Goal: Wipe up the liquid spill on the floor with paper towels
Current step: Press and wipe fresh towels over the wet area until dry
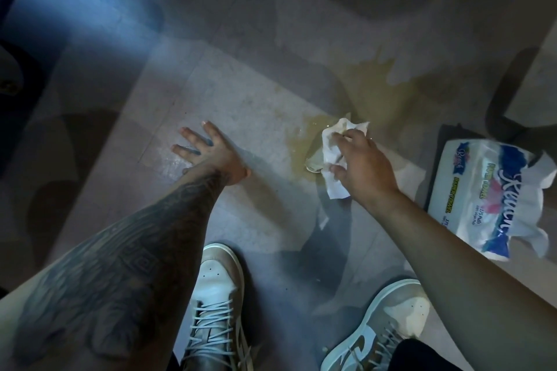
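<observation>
A yellowish-brown liquid spill (pixel 373 90) spreads over the grey tiled floor, from the middle towards the upper right. My right hand (pixel 361 159) grips a crumpled white paper towel (pixel 331 147) and presses it onto the near left edge of the spill. The towel looks partly soaked and stained. My left hand (pixel 208 150) lies flat on the dry floor to the left of the spill, fingers spread, holding nothing.
An opened pack of paper towels (pixel 485 202) lies on the floor at the right. A dark chair base (pixel 506 105) stands beyond it. My two sneakers (pixel 217 304) are at the bottom. A dark object (pixel 12 69) sits at the left edge.
</observation>
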A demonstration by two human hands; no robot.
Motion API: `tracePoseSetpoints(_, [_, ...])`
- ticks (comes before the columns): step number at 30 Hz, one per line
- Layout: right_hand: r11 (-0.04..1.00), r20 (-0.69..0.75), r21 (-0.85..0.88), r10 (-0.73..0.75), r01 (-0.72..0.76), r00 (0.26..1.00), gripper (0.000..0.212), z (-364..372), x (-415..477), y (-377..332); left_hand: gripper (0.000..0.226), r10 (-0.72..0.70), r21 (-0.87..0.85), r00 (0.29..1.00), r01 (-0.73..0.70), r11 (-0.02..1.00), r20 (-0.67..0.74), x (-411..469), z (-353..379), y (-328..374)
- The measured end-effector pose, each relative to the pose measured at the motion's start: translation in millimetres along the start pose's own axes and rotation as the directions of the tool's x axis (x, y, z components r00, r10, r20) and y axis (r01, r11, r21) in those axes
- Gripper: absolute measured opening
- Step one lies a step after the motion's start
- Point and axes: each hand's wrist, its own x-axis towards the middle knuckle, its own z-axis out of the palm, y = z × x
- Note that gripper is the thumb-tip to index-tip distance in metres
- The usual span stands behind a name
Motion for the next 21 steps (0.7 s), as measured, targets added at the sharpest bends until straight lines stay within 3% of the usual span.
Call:
tracePoseSetpoints(5, [0.999,-0.036,-0.012,0.042,-0.043,0.998,0.037,-7,3,3,0.129,0.012,-0.078,0.994,-0.004,0.997,0.105,1,-2,-1])
tracePoseSetpoints(7, [0.966,-0.008,0.193,0.176,-0.171,0.984,0.035,-15,4,1,0.130,0.026,-0.089,0.994,-0.017,0.996,0.103,3,0,2])
tracePoseSetpoints(10, [0.701,0.101,0.651,0.298,-0.289,0.949,0.039,-36,3,-11,0.122,0.008,-0.096,0.999,-0.004,0.995,0.041,3,4,1])
tracePoseSetpoints(14, [0.396,0.172,0.876,0.274,-0.274,0.946,0.031,-45,3,-32,0.120,0.029,-0.093,0.994,-0.019,0.995,0.105,5,3,-1])
tracePoseSetpoints(15, [0.360,0.183,0.889,0.290,-0.284,0.939,0.031,-41,6,-36,0.121,0.029,-0.098,0.995,-0.019,0.995,0.100,6,3,-2])
tracePoseSetpoints(16, [0.369,0.177,0.884,0.307,-0.289,0.935,0.032,-37,9,-39,0.123,0.020,-0.106,0.994,-0.009,0.994,0.104,7,3,0])
tracePoseSetpoints(19, [0.545,0.072,0.772,0.436,-0.327,0.897,0.047,-18,15,-33,0.128,0.019,-0.112,0.995,-0.008,0.994,0.095,7,3,1])
tracePoseSetpoints(21, [0.558,-0.058,0.762,0.563,-0.328,0.824,0.053,-16,8,-27,0.128,0.014,-0.098,0.996,-0.005,0.995,0.089,7,5,0])
